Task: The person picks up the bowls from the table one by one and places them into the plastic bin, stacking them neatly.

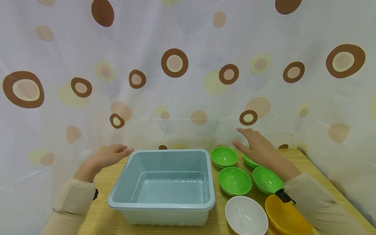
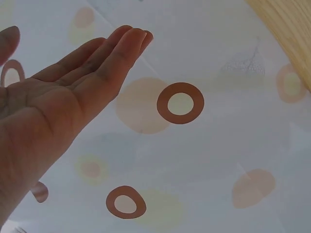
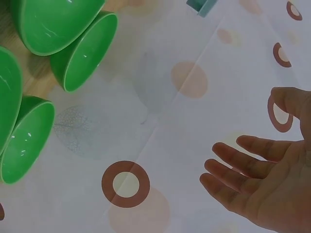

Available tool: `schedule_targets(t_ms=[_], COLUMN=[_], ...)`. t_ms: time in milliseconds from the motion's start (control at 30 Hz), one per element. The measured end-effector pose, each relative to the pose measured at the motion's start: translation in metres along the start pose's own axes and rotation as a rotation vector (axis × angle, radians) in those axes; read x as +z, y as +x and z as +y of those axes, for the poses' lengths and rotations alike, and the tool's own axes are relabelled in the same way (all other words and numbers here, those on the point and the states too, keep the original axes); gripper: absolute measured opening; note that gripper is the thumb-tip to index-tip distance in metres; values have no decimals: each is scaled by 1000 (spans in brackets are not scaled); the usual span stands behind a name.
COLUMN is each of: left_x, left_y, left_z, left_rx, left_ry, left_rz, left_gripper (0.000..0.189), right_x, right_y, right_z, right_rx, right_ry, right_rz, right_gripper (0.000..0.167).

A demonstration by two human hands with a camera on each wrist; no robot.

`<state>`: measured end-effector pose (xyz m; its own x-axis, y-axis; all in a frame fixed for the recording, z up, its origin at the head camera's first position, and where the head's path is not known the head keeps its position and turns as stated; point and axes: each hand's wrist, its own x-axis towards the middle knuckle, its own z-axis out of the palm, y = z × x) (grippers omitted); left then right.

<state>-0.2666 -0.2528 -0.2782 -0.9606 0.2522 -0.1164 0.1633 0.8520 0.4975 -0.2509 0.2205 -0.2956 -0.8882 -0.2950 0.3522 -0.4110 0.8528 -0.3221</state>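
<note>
In the head view my left hand [image 1: 107,156] hovers near the left rim of a pale blue plastic basin [image 1: 161,206]; its fingers are extended and hold nothing. The left wrist view shows the same hand [image 2: 73,87] with straight fingers. My right hand [image 1: 259,148] is raised above several green bowls [image 1: 235,181], its fingers spread and slightly bent, with nothing in them. From the right wrist, the palm and fingers of that hand [image 3: 262,179] appear bare. A white bowl [image 1: 246,215] and an orange bowl [image 1: 286,215] stand nearer, the orange one partly hidden by the right sleeve.
The wooden table [image 1: 101,195] carries the basin at left of centre and the bowls at right. Behind it hangs a white curtain [image 1: 188,107] with brown and beige round patterns, which also runs along the right side.
</note>
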Motion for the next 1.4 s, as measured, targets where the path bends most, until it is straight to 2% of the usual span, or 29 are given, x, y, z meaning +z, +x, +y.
schedule_targets(t_ms=[233, 467, 600, 900, 1033, 1267, 1400], left_x=[12, 21, 24, 30, 32, 37, 40], left_y=[-1, -3, -4, -3, -2, -3, -5], left_z=[-10, -17, -19, -27, -32, -41, -45], left_rx=[-24, 16, 17, 12, 20, 54, 33], left_ry=[-106, -225, -279, -335, -348, -369, -409], left_rz=[-9, -4, -9, 43, 43, 30, 29], left_gripper=[74, 59, 56, 38, 35, 41, 46], right_x=[4, 8, 11, 14, 16, 19, 20], right_y=[-6, -11, -14, -18, -19, -21, -23], right_z=[0, 1, 0, 1, 2, 3, 4], right_rx=[-3, 8, -2, -7, -8, -5, -5], right_ry=[7, 18, 24, 21, 19, 15, 32], right_rz=[-8, -29, -22, -7, -2, -7, -18], right_gripper=[66, 67, 65, 61, 61, 61, 61])
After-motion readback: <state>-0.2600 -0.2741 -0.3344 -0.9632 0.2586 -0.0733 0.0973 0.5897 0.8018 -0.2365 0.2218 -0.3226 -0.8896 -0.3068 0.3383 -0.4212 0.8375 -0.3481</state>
